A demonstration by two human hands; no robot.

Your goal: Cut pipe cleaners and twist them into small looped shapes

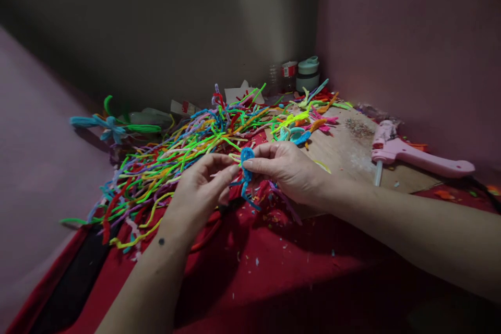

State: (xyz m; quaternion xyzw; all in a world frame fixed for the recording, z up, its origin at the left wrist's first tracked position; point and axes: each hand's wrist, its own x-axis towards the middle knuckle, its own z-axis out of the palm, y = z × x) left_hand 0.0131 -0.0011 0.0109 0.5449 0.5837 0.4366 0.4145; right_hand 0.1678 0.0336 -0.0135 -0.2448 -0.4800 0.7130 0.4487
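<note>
My left hand (199,188) and my right hand (287,169) meet over a red cloth (274,271). Both pinch a blue pipe cleaner (246,159) bent into a loop at the top, its loose ends hanging down between the hands. The fingers of each hand are closed on it. Just behind the hands lies a big tangled heap of pipe cleaners (180,151) in green, yellow, red, blue and purple.
A pink glue gun (407,154) lies on a wooden board (352,151) at the right. Bent pipe-cleaner shapes (309,115) sit at the board's far end, a blue flower shape (111,126) at the left. Small jars (307,74) stand in the corner by the walls.
</note>
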